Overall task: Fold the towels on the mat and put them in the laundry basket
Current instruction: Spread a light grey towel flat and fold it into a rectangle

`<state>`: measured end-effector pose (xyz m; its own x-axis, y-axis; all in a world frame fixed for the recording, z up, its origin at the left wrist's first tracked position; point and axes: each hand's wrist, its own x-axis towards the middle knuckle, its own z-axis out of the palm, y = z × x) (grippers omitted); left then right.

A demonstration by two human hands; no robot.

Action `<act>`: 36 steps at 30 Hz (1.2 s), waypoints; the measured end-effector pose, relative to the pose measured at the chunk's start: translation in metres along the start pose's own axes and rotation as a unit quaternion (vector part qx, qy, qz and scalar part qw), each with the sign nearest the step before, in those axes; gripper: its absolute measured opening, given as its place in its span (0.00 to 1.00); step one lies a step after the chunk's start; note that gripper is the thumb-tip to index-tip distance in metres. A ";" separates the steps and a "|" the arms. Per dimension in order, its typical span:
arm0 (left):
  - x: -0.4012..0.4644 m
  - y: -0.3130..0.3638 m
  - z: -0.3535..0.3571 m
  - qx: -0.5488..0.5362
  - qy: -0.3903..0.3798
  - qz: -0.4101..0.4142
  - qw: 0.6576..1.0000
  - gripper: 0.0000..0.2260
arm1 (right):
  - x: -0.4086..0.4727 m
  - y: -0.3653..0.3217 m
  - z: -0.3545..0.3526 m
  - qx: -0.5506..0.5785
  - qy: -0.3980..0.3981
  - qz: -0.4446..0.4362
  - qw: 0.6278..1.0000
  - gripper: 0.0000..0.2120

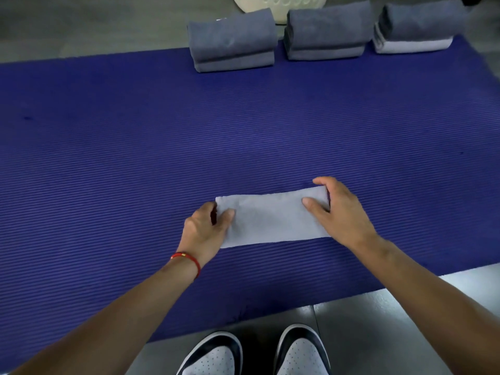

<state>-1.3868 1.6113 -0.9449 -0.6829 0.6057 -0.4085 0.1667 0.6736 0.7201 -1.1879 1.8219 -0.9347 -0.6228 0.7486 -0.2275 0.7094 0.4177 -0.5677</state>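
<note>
Two hands on one pale grey towel (273,219): that is where I am, crouched at the near edge of the blue mat (108,158) with the cloth already folded into a long narrow strip lying left to right in front of me. My left hand (207,228) pinches the strip's left end, thumb on top and fingers curled under the edge. My right hand (338,209) grips the right end the same way, thumb pressed on the upper face and fingers wrapped round the far corner.

I judge the towel light, soft and limp. It will sag in the middle if I lift it by the ends, and the layers may slide apart, so the short ends are the right place to hold: carry one end over onto the other and flatten it with a palm.

Along the far edge of the mat sit three folded stacks: a dark grey stack (232,40) on the left, a middle stack (324,32) just beside it, and a right stack (416,28) with a paler towel at its bottom. How many towels each holds I cannot tell. Behind them a white laundry basket (278,4) is cut off by the top of the view; only its lower wall shows. My fingertips under the cloth are hidden.
</note>
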 end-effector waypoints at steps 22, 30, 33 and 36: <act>0.020 0.005 -0.018 -0.189 -0.107 -0.152 0.964 0.15 | -0.015 -0.030 0.021 0.181 -0.026 0.190 0.965 0.43; -0.003 0.003 -0.088 -0.290 -0.095 -0.108 0.946 0.20 | 0.033 -0.084 -0.019 0.408 -0.268 0.203 0.849 0.16; 0.008 0.006 -0.132 -0.314 -0.084 -0.095 0.941 0.26 | 0.059 -0.123 -0.016 0.423 -0.273 0.210 0.838 0.15; 0.031 0.019 -0.170 -0.304 -0.063 -0.069 0.948 0.29 | 0.088 -0.154 -0.013 0.408 -0.276 0.180 0.852 0.16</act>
<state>-1.5259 1.5707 -0.8486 -0.5721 0.6013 -0.5577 -0.3850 0.4035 0.8300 -1.3476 1.8298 -0.8574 -0.6332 0.3031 -0.7122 0.5620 -0.4526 -0.6923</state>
